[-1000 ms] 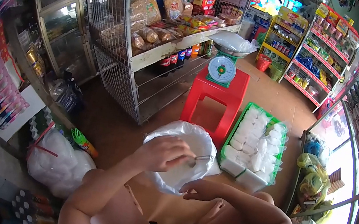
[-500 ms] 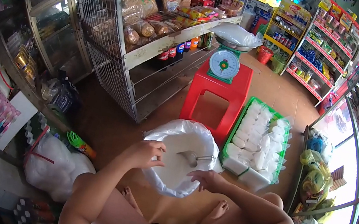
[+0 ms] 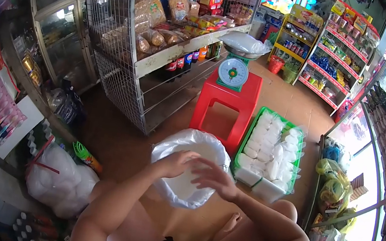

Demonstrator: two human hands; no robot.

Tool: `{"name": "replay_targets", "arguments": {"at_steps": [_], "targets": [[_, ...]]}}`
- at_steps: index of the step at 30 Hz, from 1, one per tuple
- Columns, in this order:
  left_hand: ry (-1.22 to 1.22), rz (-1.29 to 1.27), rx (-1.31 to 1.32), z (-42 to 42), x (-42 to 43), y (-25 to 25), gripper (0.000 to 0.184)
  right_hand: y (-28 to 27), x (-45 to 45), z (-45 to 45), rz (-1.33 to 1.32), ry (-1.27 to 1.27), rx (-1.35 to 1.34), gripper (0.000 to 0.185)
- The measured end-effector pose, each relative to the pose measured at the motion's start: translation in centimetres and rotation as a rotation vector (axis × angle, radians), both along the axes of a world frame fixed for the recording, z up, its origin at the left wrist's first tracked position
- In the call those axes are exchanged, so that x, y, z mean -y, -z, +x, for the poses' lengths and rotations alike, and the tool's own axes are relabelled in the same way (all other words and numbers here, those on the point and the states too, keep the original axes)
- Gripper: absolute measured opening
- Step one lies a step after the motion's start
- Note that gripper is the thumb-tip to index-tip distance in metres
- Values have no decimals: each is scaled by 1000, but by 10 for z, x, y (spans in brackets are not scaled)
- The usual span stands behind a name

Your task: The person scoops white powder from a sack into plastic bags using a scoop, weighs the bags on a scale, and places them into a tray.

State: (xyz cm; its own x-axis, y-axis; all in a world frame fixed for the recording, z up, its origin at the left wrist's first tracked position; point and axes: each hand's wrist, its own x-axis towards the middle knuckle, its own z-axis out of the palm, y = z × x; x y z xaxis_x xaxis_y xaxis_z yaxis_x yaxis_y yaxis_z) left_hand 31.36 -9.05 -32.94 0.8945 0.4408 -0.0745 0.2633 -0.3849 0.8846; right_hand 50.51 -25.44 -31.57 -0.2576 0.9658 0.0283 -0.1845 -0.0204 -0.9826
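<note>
A bucket lined with a white plastic bag [image 3: 165,147] stands between my legs, with loose white grains or powder [image 3: 187,185] inside. Over its left side hangs my left hand [image 3: 178,163], fingers stretched toward the right and holding nothing visible. My right hand [image 3: 215,178] is over the right side, its fingers spread and slightly blurred. The fingertips of both hands come close together above the contents; whether they touch I cannot tell. The metal scoop seen earlier in the bucket is hidden behind my hands.
Beyond the bucket, a red stool [image 3: 202,102] carries a dial scale [image 3: 233,72] with a filled clear bag [image 3: 244,42] on its pan. Right of it sits a green crate [image 3: 252,129] of small white bags [image 3: 263,146]. A wire shelf [image 3: 122,82] holds bread; a bulging plastic bag [image 3: 60,182] lies left.
My right hand has lifted from the bucket's right rim and moved inward toward my left hand, fingers spreading. My left hand has shifted right over the contents. The view has turned slightly.
</note>
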Motion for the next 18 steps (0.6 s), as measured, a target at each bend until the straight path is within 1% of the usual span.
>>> {"name": "replay_targets", "arguments": {"at_steps": [1,2,3,4,5,7,8,9,10,11,12,14,15,17,18], "targets": [[101,-138,95,8,1,0,66,-10,1,6,-102,-2,-99,60],[110,-348,147,12,8,2,72,-11,0,14,-141,-12,-247,61],[119,-560,199,17,21,-8,78,-11,-1,20,-183,-23,-395,65],[60,-793,201,24,28,-3,91,-15,-2,23,-182,-41,-443,77],[56,-792,209,29,37,3,91,-16,0,23,-183,-47,-437,77],[64,-1181,400,36,63,-15,98,-23,5,20,-192,-281,-764,82],[-6,-1285,367,33,76,-29,102,-21,5,14,-186,-352,-769,89],[2,-1315,353,34,78,-23,103,-23,5,7,-199,-401,-752,89],[9,-1345,336,33,84,-30,104,-24,6,0,-211,-450,-737,90],[-40,-1376,280,29,94,-37,103,-18,3,-7,-190,-498,-736,90],[-39,-1377,273,30,96,-32,103,-12,1,-7,-188,-493,-741,90],[-22,-1381,365,32,97,-14,101,1,-2,-4,-254,-525,-735,91],[-20,-1379,362,34,95,0,101,1,-3,-3,-250,-524,-736,91],[-89,-1392,416,39,84,23,100,0,-8,0,-255,-542,-751,91],[-85,-1388,413,39,84,18,100,2,-10,1,-249,-540,-750,91]]}}
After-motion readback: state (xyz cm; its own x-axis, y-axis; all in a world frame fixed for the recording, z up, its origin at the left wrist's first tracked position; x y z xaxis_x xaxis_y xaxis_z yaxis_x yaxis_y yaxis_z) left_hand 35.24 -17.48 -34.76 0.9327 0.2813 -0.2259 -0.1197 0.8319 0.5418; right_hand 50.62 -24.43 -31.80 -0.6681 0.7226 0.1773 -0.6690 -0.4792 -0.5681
